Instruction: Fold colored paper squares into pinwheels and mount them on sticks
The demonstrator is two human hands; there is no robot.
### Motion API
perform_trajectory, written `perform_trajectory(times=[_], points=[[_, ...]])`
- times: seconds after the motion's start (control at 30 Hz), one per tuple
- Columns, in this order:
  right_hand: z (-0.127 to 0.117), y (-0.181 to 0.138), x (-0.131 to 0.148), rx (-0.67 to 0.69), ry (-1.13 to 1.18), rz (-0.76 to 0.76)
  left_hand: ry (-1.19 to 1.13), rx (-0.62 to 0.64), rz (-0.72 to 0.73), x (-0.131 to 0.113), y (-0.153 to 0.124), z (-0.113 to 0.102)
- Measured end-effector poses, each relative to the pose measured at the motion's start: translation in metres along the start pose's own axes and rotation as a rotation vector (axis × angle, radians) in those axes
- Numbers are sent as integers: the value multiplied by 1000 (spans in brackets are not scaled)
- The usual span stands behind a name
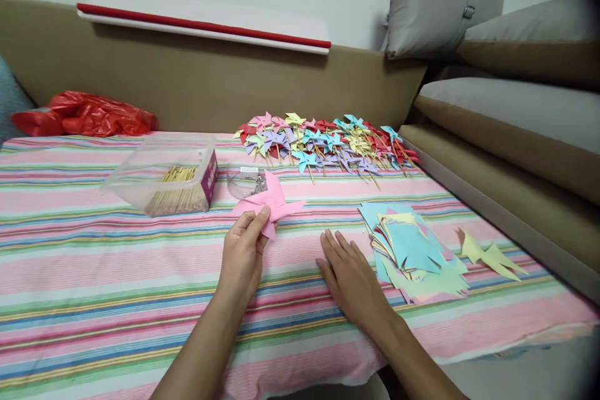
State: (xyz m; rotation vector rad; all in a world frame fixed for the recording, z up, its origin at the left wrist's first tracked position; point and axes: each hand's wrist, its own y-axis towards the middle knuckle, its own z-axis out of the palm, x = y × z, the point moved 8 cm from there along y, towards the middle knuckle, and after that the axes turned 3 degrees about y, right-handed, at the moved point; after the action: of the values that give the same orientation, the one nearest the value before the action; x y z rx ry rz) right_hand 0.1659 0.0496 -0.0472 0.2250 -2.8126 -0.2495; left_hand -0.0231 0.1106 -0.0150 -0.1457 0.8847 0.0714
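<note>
Between the thumb and fingers of my left hand is a pink paper pinwheel, held above the striped cloth. My right hand lies flat on the cloth, fingers stretched out, holding nothing. To its right sits a stack of cut paper sheets in blue, yellow, green and pink. A loose yellow cut paper piece rests beyond the stack. Just behind the pinwheel, a small clear container with small silvery items is partly covered by it.
A clear plastic box with wooden sticks stands at the left. Many finished pinwheels on sticks are heaped at the back. A red plastic bag lies back left. Stacked cushions border the right side.
</note>
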Motion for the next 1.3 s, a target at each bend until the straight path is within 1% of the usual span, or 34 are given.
perform_trajectory(times=[0.1,0.2,0.3,0.37,0.43,0.5,0.53,0.63,0.7,0.77,0.87,0.93,1.1,1.3], points=[[-13,0,-8,-72,124,22,59,26,3,5,1,2],[-31,0,-25,-183,282,136,167,52,17,9,-1,4],[-49,-1,-35,-288,488,236,339,90,83,8,-6,7],[-56,-1,-32,-315,705,261,462,105,130,6,-10,10],[-60,-1,-22,-317,930,268,573,107,159,5,-14,13],[-64,-1,-11,-329,1078,264,665,114,175,5,-17,17],[-67,-1,-5,-336,1111,255,696,125,178,6,-19,19],[-75,2,13,-356,1067,143,732,177,175,9,-23,26],[-81,4,23,-383,960,45,731,206,166,11,-25,29],[-85,5,28,-424,851,-16,723,234,147,14,-26,31],[-88,6,29,-460,751,-42,683,277,107,17,-28,33],[-88,6,29,-458,718,-48,656,292,93,18,-28,33],[-90,6,31,-429,699,-65,622,312,91,17,-30,36],[-91,7,35,-429,699,-111,585,300,82,17,-32,35]])
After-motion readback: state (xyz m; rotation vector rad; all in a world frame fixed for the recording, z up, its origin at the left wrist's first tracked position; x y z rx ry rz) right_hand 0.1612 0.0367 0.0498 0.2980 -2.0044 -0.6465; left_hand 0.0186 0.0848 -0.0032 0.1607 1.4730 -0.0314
